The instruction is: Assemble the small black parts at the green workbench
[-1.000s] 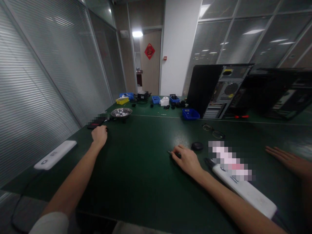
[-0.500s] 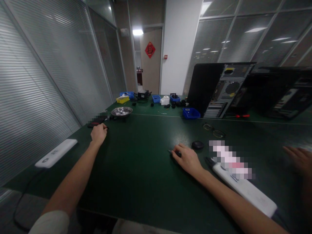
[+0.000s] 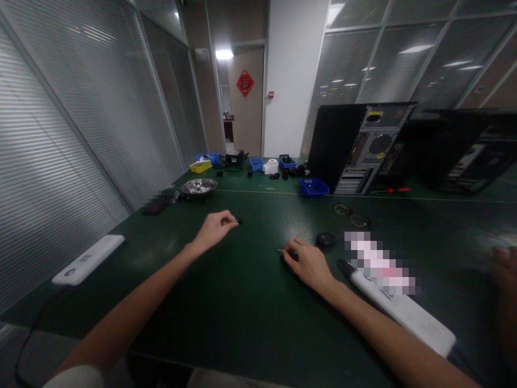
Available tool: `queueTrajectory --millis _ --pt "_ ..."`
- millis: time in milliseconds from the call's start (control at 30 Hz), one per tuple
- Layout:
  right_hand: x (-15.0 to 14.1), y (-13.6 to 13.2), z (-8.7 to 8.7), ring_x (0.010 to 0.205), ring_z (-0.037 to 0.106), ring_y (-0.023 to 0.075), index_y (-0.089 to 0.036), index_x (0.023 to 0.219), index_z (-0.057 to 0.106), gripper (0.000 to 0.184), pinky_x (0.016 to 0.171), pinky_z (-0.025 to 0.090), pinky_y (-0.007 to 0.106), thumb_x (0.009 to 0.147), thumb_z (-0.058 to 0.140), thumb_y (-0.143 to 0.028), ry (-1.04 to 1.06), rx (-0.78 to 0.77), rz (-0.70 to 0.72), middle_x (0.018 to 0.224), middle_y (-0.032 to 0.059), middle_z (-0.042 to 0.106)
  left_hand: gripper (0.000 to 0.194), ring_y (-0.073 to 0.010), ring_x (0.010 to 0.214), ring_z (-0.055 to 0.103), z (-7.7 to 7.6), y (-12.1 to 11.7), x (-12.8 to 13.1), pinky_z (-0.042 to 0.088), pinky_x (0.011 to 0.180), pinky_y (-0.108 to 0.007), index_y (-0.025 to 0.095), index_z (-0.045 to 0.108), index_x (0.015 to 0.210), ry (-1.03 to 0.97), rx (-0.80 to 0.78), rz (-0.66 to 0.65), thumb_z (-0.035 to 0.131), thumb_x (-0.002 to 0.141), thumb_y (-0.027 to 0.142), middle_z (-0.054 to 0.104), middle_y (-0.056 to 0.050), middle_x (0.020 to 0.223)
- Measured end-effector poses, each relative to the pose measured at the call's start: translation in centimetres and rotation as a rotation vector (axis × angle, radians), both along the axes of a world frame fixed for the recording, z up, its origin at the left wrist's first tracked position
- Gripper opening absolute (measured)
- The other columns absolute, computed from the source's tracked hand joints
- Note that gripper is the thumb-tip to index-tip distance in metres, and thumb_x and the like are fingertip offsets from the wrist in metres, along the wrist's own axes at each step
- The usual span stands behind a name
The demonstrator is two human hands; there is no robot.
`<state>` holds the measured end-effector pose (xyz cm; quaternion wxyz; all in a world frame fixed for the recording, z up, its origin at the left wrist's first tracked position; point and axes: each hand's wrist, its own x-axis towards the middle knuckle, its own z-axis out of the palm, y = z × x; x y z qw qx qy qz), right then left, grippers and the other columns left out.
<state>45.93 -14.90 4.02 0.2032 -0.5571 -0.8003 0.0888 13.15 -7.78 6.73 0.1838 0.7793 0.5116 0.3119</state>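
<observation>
Office-type room with PC workbench: glass partitions (image 3: 92, 108), blinds behind; wooden door (image 3: 247, 121) with red diamond sign (image 3: 245, 83); green table (image 3: 226, 302) bearing at least 2 PC towers (image 3: 337, 143), blue parts bin (image 3: 314, 189).

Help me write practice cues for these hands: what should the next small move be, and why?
Probably bring the left hand closer to the right hand: the left pinches a small dark piece, the right holds a thin-tipped dark tool, and the hands are apart over the green tabletop.

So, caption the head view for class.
Dark green tabletop: left hand pinches a small black piece, right hand holds a thin-tipped dark item.
</observation>
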Motion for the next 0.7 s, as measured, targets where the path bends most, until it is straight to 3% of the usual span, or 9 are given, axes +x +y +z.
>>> queueTrajectory --millis 67,167,267,500,700 --pt "0.0 -0.1 0.0 0.08 0.062 0.0149 -0.025 0.094 0.066 0.019 0.067 0.039 0.026 0.098 0.052 -0.038 0.013 0.002 0.003 0.098 0.0012 0.065 0.022 -0.0159 0.081 0.062 -0.8 -2.5 4.3 0.045 0.072 -0.027 0.02 0.071 0.101 -0.024 -0.049 -0.273 0.063 0.094 0.04 0.07 -0.003 0.098" --pt "-0.2 -0.3 0.2 0.081 0.062 0.0151 -0.025 0.093 0.066 0.02 0.071 0.041 0.026 0.098 0.051 -0.038 0.048 0.011 0.018 0.097 0.0007 0.066 0.019 -0.015 0.084 0.061 -1.9 -5.2 7.6 0.045 0.075 -0.027 0.019 0.07 0.098 -0.021 -0.074 -0.467 0.064 0.095 0.036 0.068 -0.004 0.1" --pt "-0.6 -0.6 0.6 0.081 0.061 0.0151 -0.025 0.092 0.066 0.019 0.073 0.042 0.026 0.097 0.052 -0.037 0.08 0.001 0.068 0.095 0.0006 0.066 0.018 -0.0152 0.087 0.06 -2.2 -6.0 7.9 0.045 0.076 -0.027 0.019 0.069 0.099 -0.025 -0.068 -0.473 0.062 0.096 0.035 0.066 -0.004 0.103" --pt "-0.9 -1.2 1.2 0.078 0.06 0.0156 -0.024 0.089 0.067 0.019 0.071 0.041 0.026 0.095 0.053 -0.036 0.089 -0.021 0.137 0.092 0.0014 0.065 0.025 -0.0144 0.081 0.057 -2.4 -5.4 7.3 0.044 0.072 -0.027 0.02 0.066 0.116 -0.002 -0.086 -0.416 0.064 0.094 0.034 0.066 -0.004 0.102" --pt "-0.8 -1.2 1.0 0.078 0.06 0.0154 -0.024 0.087 0.067 0.019 0.07 0.04 0.026 0.094 0.054 -0.036 0.074 -0.008 0.141 0.091 0.0007 0.065 0.021 -0.0147 0.087 0.06 -2.5 -5.6 7.5 0.047 0.075 -0.027 0.02 0.07 0.11 -0.039 -0.068 -0.446 0.062 0.095 0.031 0.067 -0.006 0.106"
